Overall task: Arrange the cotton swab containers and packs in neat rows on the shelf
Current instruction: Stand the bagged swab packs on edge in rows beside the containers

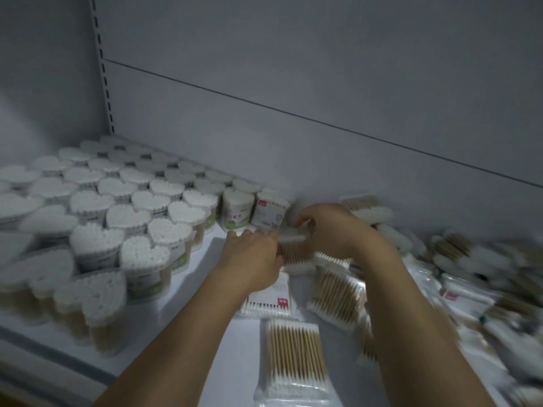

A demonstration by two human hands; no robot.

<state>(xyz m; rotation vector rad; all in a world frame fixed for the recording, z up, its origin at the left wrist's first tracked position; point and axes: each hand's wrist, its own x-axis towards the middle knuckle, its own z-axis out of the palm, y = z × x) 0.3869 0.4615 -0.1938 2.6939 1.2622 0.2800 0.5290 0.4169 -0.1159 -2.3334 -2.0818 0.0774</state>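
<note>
A: Head view, progress?
B: Heart-shaped containers [117, 207] stand in rows on the shelf [205, 295], left side: done. Left hand [252, 254] and right hand [332, 227] both grip one swab pack [293, 249] mid-shelf. Loose packs [470, 277] heaped right: still unsorted.

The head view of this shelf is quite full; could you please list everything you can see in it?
Heart-shaped containers: dozens, clear with white swab tips, in rows on the left.
Upright pack: one, white with a red label, at the rows' right end.
Held pack: one, tan sticks with white tips, between both hands.
Flat packs: several, clear bags of tan sticks, lying in the middle and front.
Heaped packs: many, blurred, on the right.
Shelf: one, white.
Back panel: one, pale grey.
Left hand: grips the held pack's left edge.
Right hand: grips its top.
</note>
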